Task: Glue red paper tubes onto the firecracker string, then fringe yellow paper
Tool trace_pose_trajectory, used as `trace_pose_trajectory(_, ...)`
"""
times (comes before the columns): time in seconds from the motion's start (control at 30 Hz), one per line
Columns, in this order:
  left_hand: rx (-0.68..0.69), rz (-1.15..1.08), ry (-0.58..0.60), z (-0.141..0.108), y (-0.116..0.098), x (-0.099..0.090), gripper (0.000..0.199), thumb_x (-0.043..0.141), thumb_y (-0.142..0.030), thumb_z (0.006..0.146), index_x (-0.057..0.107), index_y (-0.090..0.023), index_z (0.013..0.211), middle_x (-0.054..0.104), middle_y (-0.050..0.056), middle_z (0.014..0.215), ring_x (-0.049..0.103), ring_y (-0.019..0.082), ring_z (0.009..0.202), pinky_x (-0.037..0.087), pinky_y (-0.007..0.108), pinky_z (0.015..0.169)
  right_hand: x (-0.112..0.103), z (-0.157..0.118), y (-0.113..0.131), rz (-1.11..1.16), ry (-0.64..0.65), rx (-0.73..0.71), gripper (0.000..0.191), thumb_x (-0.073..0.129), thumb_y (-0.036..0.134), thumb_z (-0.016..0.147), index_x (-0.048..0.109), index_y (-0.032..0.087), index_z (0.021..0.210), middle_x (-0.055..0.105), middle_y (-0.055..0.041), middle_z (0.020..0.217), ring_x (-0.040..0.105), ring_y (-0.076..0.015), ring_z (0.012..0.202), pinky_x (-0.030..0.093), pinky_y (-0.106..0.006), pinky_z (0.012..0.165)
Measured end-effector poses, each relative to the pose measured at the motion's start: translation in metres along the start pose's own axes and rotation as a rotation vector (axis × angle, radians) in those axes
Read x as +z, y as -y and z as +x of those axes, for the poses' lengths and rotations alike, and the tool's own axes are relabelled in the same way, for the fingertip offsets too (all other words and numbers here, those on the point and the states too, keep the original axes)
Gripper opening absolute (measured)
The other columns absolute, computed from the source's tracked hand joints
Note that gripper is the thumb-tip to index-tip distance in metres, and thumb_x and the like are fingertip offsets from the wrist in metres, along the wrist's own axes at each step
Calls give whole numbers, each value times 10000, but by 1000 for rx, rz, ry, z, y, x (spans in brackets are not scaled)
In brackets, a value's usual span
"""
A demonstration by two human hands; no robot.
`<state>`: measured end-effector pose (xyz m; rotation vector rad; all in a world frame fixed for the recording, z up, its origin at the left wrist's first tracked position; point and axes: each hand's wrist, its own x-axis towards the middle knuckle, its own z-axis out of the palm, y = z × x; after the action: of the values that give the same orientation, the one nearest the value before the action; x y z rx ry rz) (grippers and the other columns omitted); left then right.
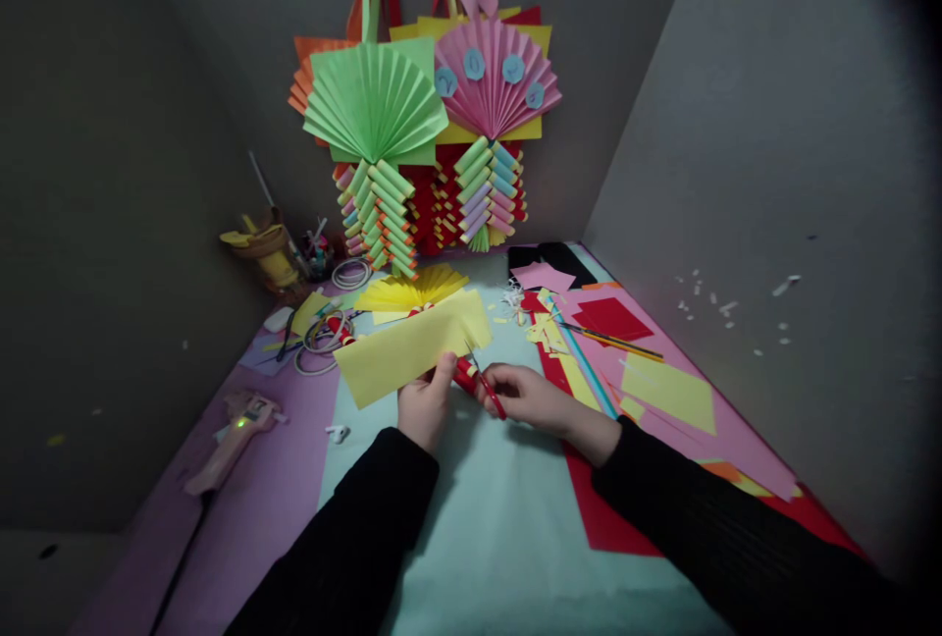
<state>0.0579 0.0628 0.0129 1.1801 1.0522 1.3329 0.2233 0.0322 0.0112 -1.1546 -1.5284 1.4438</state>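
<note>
My left hand grips a sheet of yellow paper by its lower edge, thumb on top. The sheet is tilted above the table. My right hand is closed on red-handled scissors. Their blades meet the right end of the paper, where a strip stands partly apart from the sheet. Red and yellow paper rolls show just behind and between my hands, partly covered. Beyond the sheet lies a pleated yellow paper fan.
A glue gun with a lit green light lies at left, near a white earbud. Coiled cables sit behind. At right are paper scraps, pencils and red card. Finished fan hangings hang on the back wall.
</note>
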Motion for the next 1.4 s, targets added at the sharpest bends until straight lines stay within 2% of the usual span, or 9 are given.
trace_pose_trajectory(0.83,-14,-15,-12,3,3,-1,361,702,-414,736,726,-111,932,723,134,1035,643,255,1023,416,369,996,0,-1,2,11,12,8,182,656,312,696,546,169,668,537,12,665,472,-122,621,359,-250,591)
trace_pose_trajectory(1.4,-27,19,26,1,-6,-1,272,711,-383,716,746,-133,815,734,121,936,643,257,982,387,392,1022,1,-2,2,21,-29,42,201,682,342,683,572,173,673,552,8,675,487,-127,626,377,-250,592)
